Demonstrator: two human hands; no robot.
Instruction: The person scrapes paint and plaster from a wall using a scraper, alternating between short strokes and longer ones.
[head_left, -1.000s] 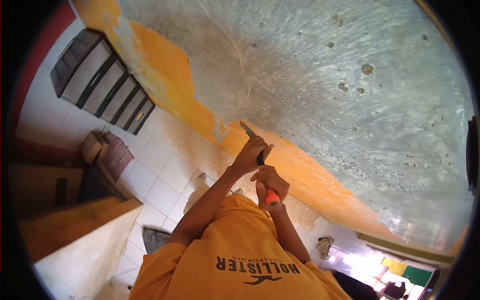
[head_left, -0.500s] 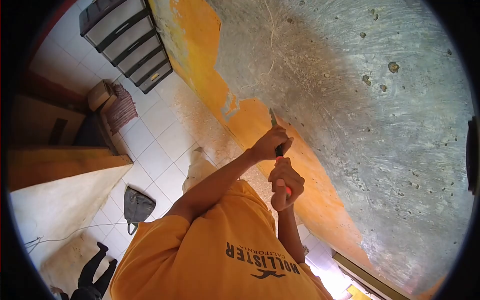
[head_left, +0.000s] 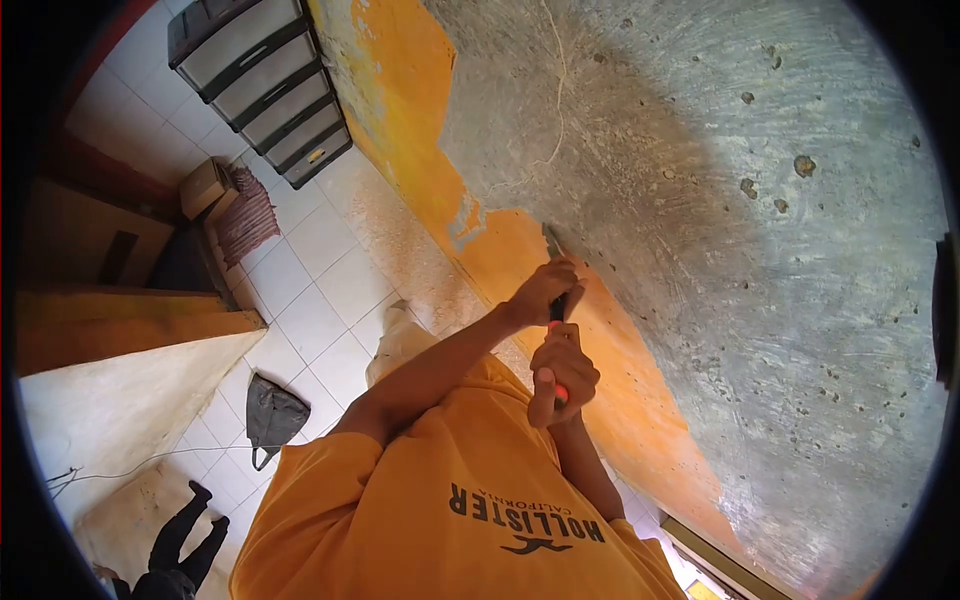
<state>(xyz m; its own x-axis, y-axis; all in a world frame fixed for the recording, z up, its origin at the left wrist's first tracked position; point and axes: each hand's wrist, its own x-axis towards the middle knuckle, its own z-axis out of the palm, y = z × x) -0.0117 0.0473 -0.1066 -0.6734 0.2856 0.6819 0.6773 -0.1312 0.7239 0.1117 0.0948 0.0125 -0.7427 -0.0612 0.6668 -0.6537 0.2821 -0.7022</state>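
Observation:
Both my hands grip a scraper (head_left: 557,310) with a black and red handle. My left hand (head_left: 543,292) is wrapped round its upper part, close behind the blade. Lower down, my right hand (head_left: 563,372) is closed round the handle, whose red end shows beside the thumb. The thin blade points up and lies at the wall, right where the orange paint (head_left: 640,350) meets bare grey plaster (head_left: 790,320). My left fingers partly hide where blade and handle join.
Crumbs and dust cover the tiled floor (head_left: 335,250) along the wall. A drawer unit (head_left: 270,90) stands against the wall at upper left, near a cardboard box (head_left: 203,188) and a striped cloth (head_left: 247,215). A dark bag (head_left: 277,412) and a person's dark-clothed legs (head_left: 185,540) are at lower left.
My right hand and the handle's end have shifted slightly left and down. The blade stays at the paint's edge, and the whole view has moved a little.

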